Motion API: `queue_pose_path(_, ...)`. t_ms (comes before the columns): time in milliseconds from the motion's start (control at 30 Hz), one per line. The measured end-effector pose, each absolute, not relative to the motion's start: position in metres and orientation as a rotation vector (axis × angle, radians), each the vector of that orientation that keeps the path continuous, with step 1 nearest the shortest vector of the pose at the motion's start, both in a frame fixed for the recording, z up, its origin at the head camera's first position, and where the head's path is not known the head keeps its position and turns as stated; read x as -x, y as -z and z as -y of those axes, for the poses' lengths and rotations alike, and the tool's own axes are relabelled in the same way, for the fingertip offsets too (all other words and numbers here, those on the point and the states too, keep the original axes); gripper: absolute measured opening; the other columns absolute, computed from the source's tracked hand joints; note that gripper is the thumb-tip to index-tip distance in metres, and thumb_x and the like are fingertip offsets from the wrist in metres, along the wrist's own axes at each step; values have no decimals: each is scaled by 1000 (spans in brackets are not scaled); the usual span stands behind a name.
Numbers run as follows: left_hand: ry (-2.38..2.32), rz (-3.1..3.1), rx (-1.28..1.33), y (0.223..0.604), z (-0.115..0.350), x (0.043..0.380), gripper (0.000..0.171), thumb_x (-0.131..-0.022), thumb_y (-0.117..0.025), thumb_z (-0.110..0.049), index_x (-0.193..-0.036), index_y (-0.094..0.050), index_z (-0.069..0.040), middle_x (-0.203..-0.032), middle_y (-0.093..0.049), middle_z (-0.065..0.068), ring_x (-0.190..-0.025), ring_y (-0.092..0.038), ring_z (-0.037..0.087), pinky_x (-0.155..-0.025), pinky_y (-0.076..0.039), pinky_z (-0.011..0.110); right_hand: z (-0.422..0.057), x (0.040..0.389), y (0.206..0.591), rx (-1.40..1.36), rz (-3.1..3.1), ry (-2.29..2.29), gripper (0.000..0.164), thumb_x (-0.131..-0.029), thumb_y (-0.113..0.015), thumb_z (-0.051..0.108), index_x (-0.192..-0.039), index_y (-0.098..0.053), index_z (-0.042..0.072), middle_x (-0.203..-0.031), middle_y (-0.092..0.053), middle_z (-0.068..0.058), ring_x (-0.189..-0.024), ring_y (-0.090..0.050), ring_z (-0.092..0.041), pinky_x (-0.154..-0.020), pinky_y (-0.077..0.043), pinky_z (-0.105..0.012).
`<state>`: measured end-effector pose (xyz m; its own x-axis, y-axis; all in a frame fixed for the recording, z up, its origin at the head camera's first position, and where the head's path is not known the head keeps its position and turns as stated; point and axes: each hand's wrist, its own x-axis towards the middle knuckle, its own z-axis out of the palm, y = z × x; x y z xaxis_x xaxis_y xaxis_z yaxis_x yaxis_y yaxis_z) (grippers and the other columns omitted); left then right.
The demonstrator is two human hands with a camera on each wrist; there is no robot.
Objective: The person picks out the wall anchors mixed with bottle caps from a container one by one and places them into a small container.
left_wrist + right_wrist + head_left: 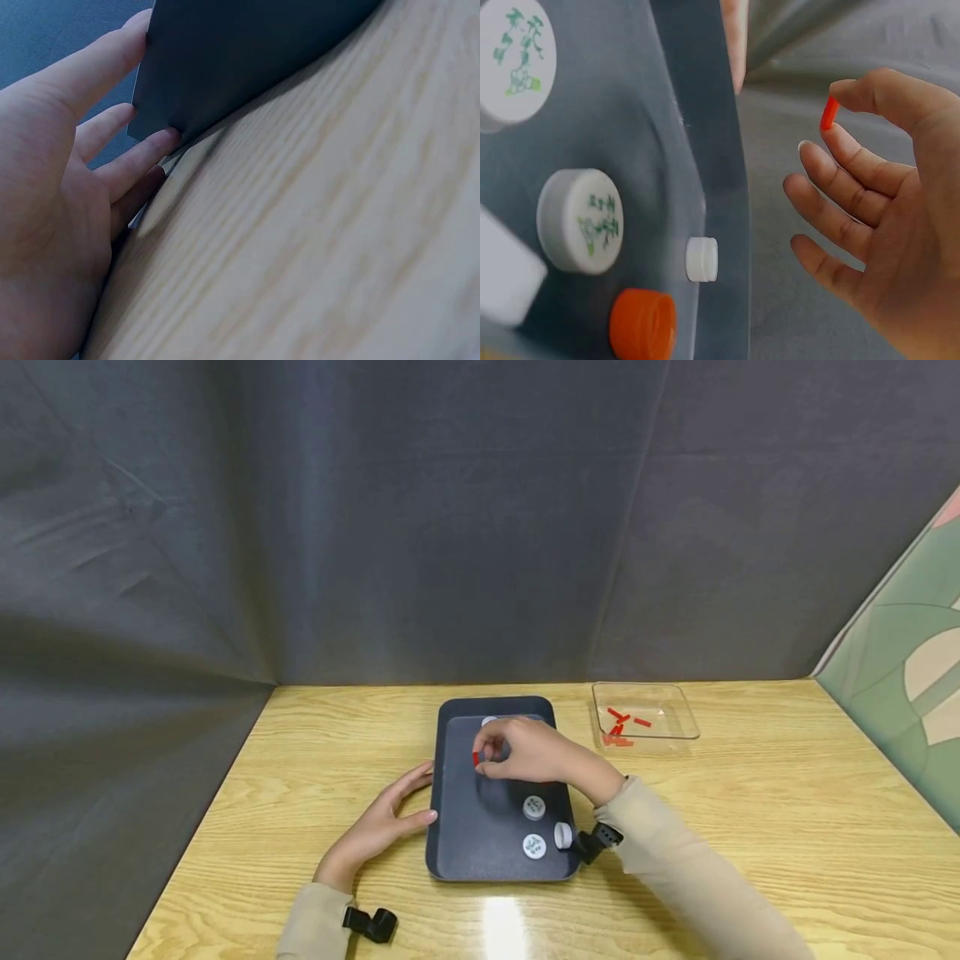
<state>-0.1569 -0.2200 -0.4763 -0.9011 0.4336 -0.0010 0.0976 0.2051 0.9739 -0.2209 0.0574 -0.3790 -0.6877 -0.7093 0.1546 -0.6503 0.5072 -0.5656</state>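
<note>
My right hand (532, 752) is raised over the dark tray (468, 847) and pinches a small red stick (829, 112) between thumb and index fingertip; its other fingers are loosely bent. Against the tray's left side rests my left hand (378, 820), fingers spread, with the fingertips (166, 139) touching the outer wall. In the tray lie white caps with green print, among them one cap (534, 846) near the front and another cap (534, 807) behind it. The right wrist view also shows an orange cap (642, 324) and a small white cap (702, 259).
A clear plastic box (678, 722) with several red sticks (642, 722) stands on the wooden table (750, 793), right of the tray. A white cap (562, 836) on its side lies near the tray's right rim. Dark cloth (465, 527) hangs behind the table.
</note>
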Motion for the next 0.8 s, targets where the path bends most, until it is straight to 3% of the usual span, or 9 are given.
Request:
queue_pose_path(533,-1747,-2225,-491,476,220,157,74,-94,-70,-15,-156,-31,-17,-153,-41,13,-145,-29,30,-116,-14,56,-106,206,373,1026,-2667,1132,12,-86,-76,19,-95,-69,19,-85,-61,10,-82,-60,-20,-69,-47,-30)
queue_pose_path(800,-1747,-2224,-503,476,220,156,73,-94,-69,-15,-156,-31,-18,-153,-40,13,-145,-28,30,-116,-14,56,-129,199,379,943,-2694,1199,12,-85,-75,14,-95,-68,17,-84,-61,10,-84,-61,-23,-79,-49,-42)
